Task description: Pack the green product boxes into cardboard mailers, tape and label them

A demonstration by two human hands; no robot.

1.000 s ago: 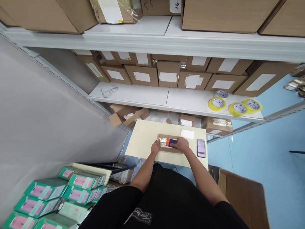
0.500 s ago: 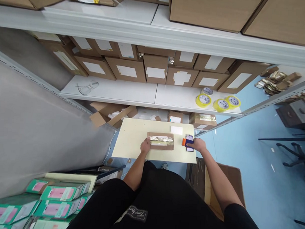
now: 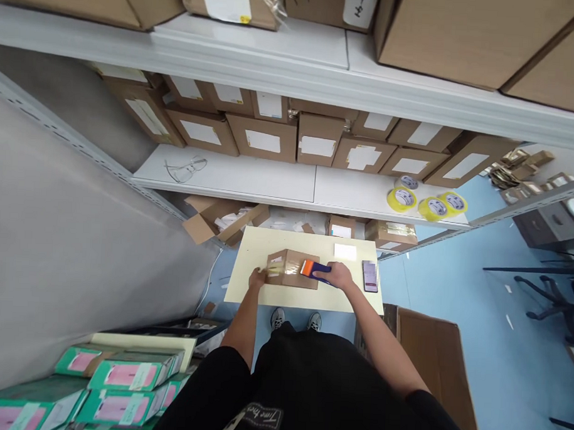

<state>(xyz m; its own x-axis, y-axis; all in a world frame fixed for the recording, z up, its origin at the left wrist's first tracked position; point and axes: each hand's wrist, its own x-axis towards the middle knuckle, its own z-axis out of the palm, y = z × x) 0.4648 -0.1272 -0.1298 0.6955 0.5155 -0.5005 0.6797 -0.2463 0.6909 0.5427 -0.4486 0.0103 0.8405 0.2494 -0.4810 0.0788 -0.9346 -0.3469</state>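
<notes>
item, in the middle of the table (image 3: pixel 252 246): one brown box (image 3: pixel 302 278), lying between our two hands, its left face and a broader face meeting at an edge. shiny clear tape (image 3: pixel 292 266) runs across both faces; pale labels show beneath it on the left one.

left hand (image 3: pixel 257 278): at the left end of the box, fingers against it; we cannot tell how tightly they are closed.

right hand (image 3: pixel 339 276): closed around the handle of a dark blue hand tool (image 3: pixel 319 271) with an orange end. the orange end points left and lies over the box, beside the tape; whether it touches, we cannot tell.

also on the table: one white card (image 3: pixel 345 251), near the far edge; one phone (image 3: pixel 370 276), face up by the right edge, to the right of our right hand.

on the white shelf (image 3: pixel 255 176) beyond: a pair of clear glasses (image 3: pixel 185 169) at the left; three yellow tape rolls (image 3: pixel 401 208) and one paler roll (image 3: pixel 406 183) at the right; labelled cartons (image 3: pixel 321 125) stacked along the back.

below that shelf: one open carton (image 3: pixel 199 227), flaps spread, white scraps inside.

to our left: green packages (image 3: pixel 121 385) with pink panels, stacked.

to our right: one large brown carton (image 3: pixel 428 351) beside the table.

at our feet: two shoes (image 3: pixel 278 318), near the table's close edge.
</notes>
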